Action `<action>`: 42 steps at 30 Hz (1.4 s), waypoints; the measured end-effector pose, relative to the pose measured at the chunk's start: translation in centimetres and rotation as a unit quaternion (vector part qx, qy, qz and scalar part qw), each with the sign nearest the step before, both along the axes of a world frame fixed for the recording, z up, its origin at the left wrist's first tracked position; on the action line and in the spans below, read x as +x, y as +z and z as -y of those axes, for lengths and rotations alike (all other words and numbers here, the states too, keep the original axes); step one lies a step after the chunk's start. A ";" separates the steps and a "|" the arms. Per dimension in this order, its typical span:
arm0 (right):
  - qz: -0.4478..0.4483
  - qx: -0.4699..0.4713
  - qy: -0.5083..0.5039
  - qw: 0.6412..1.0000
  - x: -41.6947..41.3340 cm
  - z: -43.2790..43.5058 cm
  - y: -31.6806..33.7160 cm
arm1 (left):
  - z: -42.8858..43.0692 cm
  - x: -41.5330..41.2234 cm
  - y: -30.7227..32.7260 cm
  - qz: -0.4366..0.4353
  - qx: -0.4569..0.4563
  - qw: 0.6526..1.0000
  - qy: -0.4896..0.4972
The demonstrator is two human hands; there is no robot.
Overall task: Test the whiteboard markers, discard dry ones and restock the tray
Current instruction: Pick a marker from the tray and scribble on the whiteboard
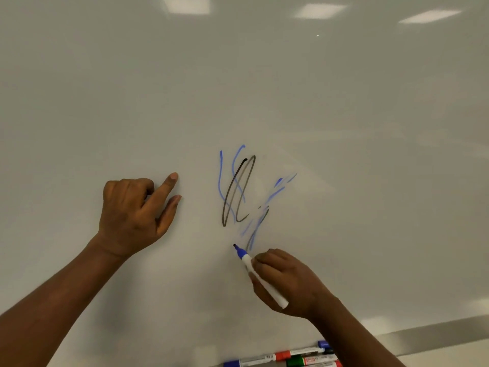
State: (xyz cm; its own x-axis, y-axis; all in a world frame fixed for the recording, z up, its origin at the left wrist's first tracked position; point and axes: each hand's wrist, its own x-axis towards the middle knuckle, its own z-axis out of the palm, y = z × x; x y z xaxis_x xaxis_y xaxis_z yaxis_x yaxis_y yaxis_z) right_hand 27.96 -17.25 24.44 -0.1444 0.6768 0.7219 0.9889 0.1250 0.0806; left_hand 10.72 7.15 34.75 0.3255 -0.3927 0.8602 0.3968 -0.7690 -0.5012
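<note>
My right hand [287, 280] grips an uncapped blue whiteboard marker [260, 275] with a white barrel, its tip pointing up-left against the whiteboard [264, 88]. Just above the tip are blue and black scribbles [239, 190], some faint and streaky. My left hand [135, 210] rests against the board to the left of the scribbles, index finger and thumb extended, the other fingers curled, holding nothing. Several capped markers [288, 358], with blue, red and green parts, lie in the tray at the bottom edge of the board.
The whiteboard fills nearly the whole view and reflects ceiling lights [186, 5] at the top. A grey ledge [436, 332] runs along the board's lower right edge.
</note>
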 end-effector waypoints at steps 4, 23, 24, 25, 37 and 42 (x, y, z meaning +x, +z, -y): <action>-0.165 0.144 -0.037 0.975 -0.4 1.5 0.7 | 0.3 -0.1 -0.2 0.000 -0.036 0.999 0.013; -0.613 -0.055 0.050 0.787 -12.0 5.1 -4.1 | 9.5 -7.1 -14.4 -0.246 -0.617 0.729 -0.166; -0.618 -0.061 0.047 0.782 -12.3 5.0 -3.9 | 9.7 -7.3 -14.5 -0.247 -0.621 0.726 -0.163; -0.619 -0.066 0.040 0.781 -12.4 4.9 -3.9 | 9.8 -7.5 -14.5 -0.247 -0.626 0.722 -0.159; -0.600 -0.074 0.016 0.796 -13.5 4.9 -3.8 | 9.9 -9.4 -15.1 -0.302 -0.643 0.683 -0.171; -0.595 -0.058 0.015 0.802 -13.8 4.2 -3.5 | 9.0 -10.6 -15.2 -0.275 -0.681 0.653 -0.184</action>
State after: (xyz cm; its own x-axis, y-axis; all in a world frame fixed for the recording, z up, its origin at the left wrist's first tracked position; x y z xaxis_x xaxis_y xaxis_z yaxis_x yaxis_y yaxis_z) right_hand 14.15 -21.50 20.95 0.5814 0.7590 0.2932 0.3534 0.0890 -0.9312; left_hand 0.13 -1.89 19.54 0.8319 0.4761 0.2852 0.1082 -0.6431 0.7581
